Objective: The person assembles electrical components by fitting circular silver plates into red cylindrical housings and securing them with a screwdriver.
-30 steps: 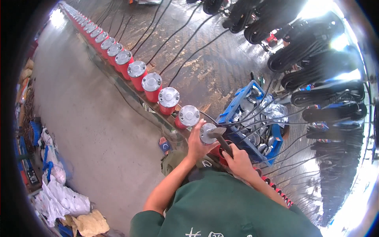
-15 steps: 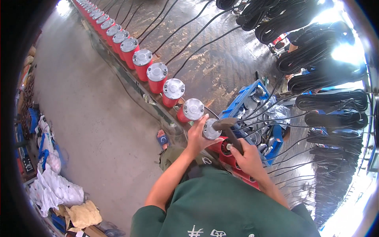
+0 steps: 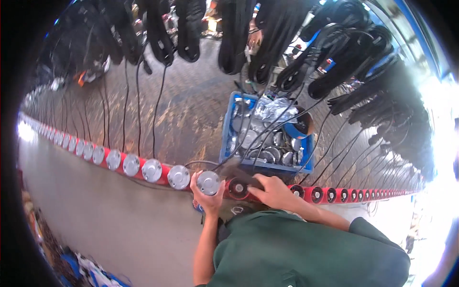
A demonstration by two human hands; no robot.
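Observation:
My left hand grips the sides of a round silver metal cap on top of a red cylinder, thumb and fingers on opposite sides of its rim. In my right hand is a hammer, its blurred dark head just beyond and to the right of the cap. Below the hammer stands an uncapped red cylinder, whose dark inside shows a pale round centre. To the left, a capped cylinder with a silver lid stands close to my left hand.
Several capped cylinders run leftward along the bench edge; several uncapped ones continue right. Behind my hands, a blue crate holds loose silver caps and a clear plastic bag. Black cables cross the bench to hanging coiled bundles.
The view has swung to the right, bringing the bench row across the picture. The hammer head has shifted from over the cap's edge to beside it. Both hands keep their holds.

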